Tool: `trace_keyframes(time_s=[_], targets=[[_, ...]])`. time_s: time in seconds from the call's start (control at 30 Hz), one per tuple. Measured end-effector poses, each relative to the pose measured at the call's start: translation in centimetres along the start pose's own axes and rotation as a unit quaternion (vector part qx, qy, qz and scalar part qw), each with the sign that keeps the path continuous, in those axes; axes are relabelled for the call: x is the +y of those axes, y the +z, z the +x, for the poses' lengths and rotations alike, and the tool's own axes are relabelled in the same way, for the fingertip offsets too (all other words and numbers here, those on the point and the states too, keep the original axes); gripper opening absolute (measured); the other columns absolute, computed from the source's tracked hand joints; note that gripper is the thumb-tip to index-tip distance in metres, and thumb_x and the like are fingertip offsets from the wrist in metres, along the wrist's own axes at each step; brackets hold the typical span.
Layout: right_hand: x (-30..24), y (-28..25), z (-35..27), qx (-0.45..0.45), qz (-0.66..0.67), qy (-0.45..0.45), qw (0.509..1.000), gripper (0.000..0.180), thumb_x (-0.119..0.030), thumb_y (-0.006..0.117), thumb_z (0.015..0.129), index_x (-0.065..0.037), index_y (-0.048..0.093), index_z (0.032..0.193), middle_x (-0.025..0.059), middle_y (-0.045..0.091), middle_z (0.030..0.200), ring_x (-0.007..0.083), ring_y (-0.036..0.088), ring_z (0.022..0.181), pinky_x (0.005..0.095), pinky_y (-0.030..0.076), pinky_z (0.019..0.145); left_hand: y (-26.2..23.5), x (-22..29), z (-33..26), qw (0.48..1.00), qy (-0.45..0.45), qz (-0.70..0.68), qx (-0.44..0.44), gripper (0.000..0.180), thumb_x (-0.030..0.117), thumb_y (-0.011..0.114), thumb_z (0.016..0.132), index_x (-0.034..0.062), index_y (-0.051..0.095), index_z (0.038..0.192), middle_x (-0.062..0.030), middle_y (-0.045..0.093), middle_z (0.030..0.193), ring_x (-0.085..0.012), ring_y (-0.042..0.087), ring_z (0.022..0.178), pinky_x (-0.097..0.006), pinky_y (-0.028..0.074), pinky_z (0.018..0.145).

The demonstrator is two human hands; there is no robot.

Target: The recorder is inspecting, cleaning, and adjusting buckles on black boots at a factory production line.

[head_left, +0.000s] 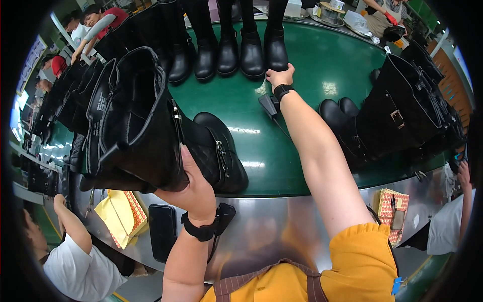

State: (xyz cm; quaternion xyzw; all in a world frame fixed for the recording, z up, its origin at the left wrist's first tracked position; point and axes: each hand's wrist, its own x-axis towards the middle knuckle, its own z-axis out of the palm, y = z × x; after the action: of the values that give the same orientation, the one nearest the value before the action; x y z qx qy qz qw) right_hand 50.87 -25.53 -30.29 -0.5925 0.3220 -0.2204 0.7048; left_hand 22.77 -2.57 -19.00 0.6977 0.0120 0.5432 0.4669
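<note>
While your left hand (193, 189) grips a tall, silver-buckled black leather boot (166, 151), near-left over the glossy green tabletop (282, 166), fingers hidden, your right hand (282, 78) reaches a far black round-toed boot (275, 50), top cropped; its grasp, I can't tell.

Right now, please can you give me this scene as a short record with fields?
Left hand: holds a black buckled boot by its shaft
Right hand: at the toe of the rightmost boot in the far row
Right side: more black boots
Near edge: black phone and yellow papers
</note>
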Motion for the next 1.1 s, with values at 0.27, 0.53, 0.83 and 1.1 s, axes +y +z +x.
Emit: trace_keyframes(time_s=[0.27,0.53,0.83,1.1], targets=[[-0.2,-1.3,-0.2,-0.095,0.097,-0.008,0.991,0.082,0.013,0.059,0.078,-0.003,0.019,0.148,0.0226,0.059,0.112,0.0285,0.069,0.084,0.0337,0.059,0.067,0.0,0.3,0.0,1.000,0.010,0.012,-0.011,0.059,0.000,0.068,0.085,-0.0115,0.034,0.132,-0.0205,0.047,0.131,-0.0237,0.053,0.114,-0.034,0.042,0.100],[-0.5,-2.9,0.4,-0.174,0.116,0.010,0.978,0.074,0.011,0.045,0.086,-0.001,0.010,0.150,0.0259,0.055,0.121,0.0333,0.069,0.091,0.0357,0.059,0.073,-0.4,0.0,0.3,1.000,-0.004,0.007,-0.025,0.057,0.000,0.068,0.085,-0.0106,0.036,0.131,-0.0196,0.048,0.130,-0.0230,0.053,0.114,-0.033,0.043,0.099],[-3.7,-8.0,-4.6,-0.232,-0.037,0.121,0.964,0.046,-0.005,0.032,0.097,-0.001,0.030,0.143,0.0191,0.057,0.119,0.0278,0.065,0.102,0.0414,0.051,0.089,0.3,1.3,1.9,0.992,-0.048,-0.112,0.010,0.043,0.014,0.069,0.088,-0.0071,0.048,0.120,-0.0152,0.057,0.120,-0.0208,0.055,0.108,-0.034,0.040,0.098],[-13.6,-21.8,-32.3,-0.557,-0.196,-0.365,0.720,0.113,-0.031,0.082,0.067,-0.005,0.011,0.151,0.0247,0.026,0.149,0.0362,0.025,0.140,0.0430,0.025,0.112,-6.0,13.5,4.2,0.953,-0.086,-0.291,-0.022,0.045,0.011,0.068,0.089,-0.0014,0.045,0.126,-0.0083,0.056,0.123,-0.0163,0.053,0.108,-0.029,0.040,0.097]])
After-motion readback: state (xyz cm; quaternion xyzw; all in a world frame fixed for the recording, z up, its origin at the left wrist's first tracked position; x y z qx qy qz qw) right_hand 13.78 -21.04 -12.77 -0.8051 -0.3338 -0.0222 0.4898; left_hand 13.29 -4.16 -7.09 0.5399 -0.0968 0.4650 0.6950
